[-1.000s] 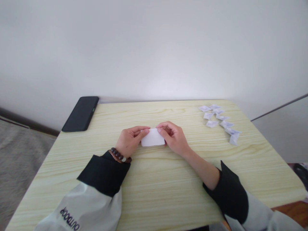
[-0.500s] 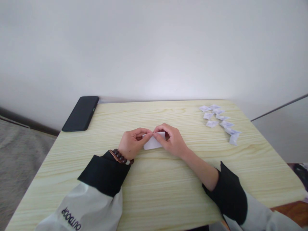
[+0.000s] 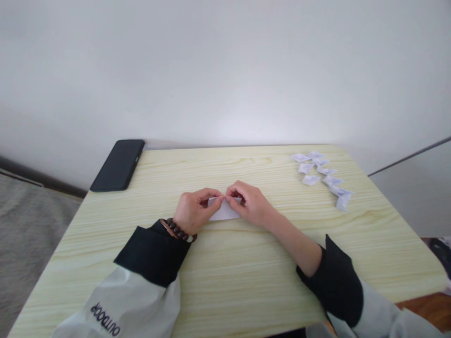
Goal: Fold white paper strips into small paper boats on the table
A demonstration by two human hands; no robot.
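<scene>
A small white piece of paper (image 3: 224,212) is held over the middle of the table, its lower edge toward me. My left hand (image 3: 197,210) pinches its top edge between thumb and fingers. Close beside it, my right hand (image 3: 248,203) pinches the same edge, the two thumb tips almost touching. The fingers hide both upper corners of the paper. Several small folded paper boats (image 3: 331,180) lie in a loose cluster on the right side of the table.
The pale wood-grain table (image 3: 243,277) stands against a white wall (image 3: 225,70). A black smartphone (image 3: 119,165) lies at its far left corner. Grey fabric (image 3: 31,249) is beyond the left edge.
The paper has tilted slightly between my fingers, and its lower edge now sits more level. Both hands stay nearly in place, still pinching it.
</scene>
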